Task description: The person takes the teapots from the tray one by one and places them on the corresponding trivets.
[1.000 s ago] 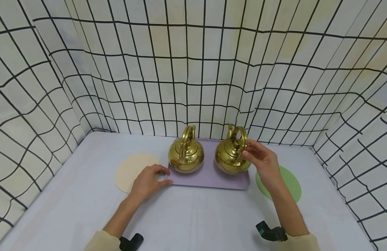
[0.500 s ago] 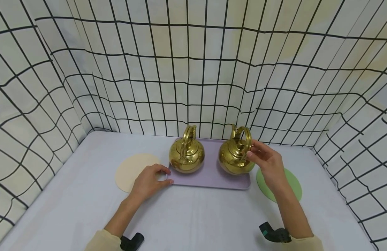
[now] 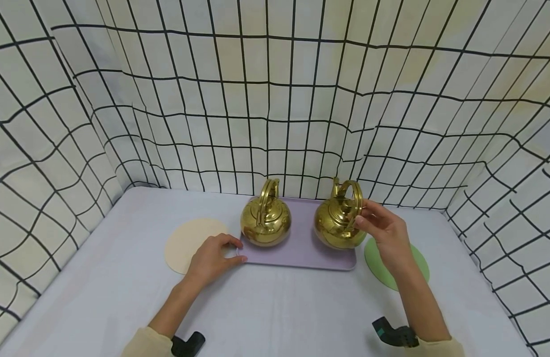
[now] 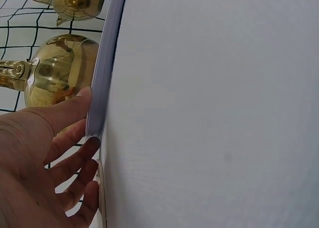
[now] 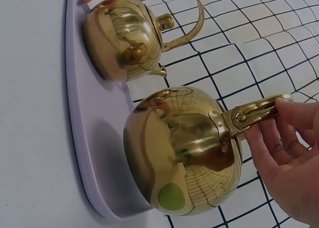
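Two brass kettles stand over a lilac tray [image 3: 302, 255]. My right hand [image 3: 367, 216] pinches the upright handle [image 5: 254, 113] of the right kettle [image 3: 339, 225]. That kettle [image 5: 184, 148] hangs just above the tray's right end [image 5: 82, 153], its belly reaching past the rim. The left kettle [image 3: 265, 220] sits on the tray. At the tray's front left corner my left hand [image 3: 214, 255] holds the rim [image 4: 102, 83], thumb [image 4: 65, 108] on top and fingers curled beside it.
A cream round mat [image 3: 188, 243] lies left of the tray, partly under my left hand. A green round mat [image 3: 413, 260] lies to the right, under my right wrist. Checked cloth walls close in the back and both sides.
The right kettle has moved to the right, toward the tray's right edge, in my right hand. My left hand and the left kettle have stayed put.
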Tool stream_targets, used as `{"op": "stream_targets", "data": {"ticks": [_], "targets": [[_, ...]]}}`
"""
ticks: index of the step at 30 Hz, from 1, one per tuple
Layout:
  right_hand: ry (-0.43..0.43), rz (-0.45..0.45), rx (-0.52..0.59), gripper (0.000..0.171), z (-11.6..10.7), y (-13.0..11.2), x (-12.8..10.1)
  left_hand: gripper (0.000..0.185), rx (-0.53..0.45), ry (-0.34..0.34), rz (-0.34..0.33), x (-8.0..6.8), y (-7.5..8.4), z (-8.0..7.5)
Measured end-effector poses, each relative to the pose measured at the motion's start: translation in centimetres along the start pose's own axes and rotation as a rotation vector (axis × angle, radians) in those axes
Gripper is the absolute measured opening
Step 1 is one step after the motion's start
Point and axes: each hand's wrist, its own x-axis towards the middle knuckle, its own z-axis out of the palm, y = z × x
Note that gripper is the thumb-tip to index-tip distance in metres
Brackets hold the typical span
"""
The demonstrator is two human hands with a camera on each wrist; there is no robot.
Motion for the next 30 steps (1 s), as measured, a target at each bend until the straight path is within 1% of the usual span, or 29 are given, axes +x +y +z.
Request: {"op": "stream_targets", "data": {"ticks": [6, 17, 30], "targets": [[0.023, 0.010, -0.034, 0.044, -0.3, -0.2, -0.1, 0.026, 0.003, -0.001, -0.004, -0.1, 0.1, 0.0], [0.048, 0.013, 0.006, 0.044, -0.7, -0.5, -0.5, 0.026, 0.004, -0.007, -0.002, -0.2, 0.3, -0.2], [0.057, 0.015, -0.016, 0.047, -2.0, -0.6, -1.2, 0.026, 0.006, 0.001, 0.005, -0.1, 0.2, -0.1]]}}
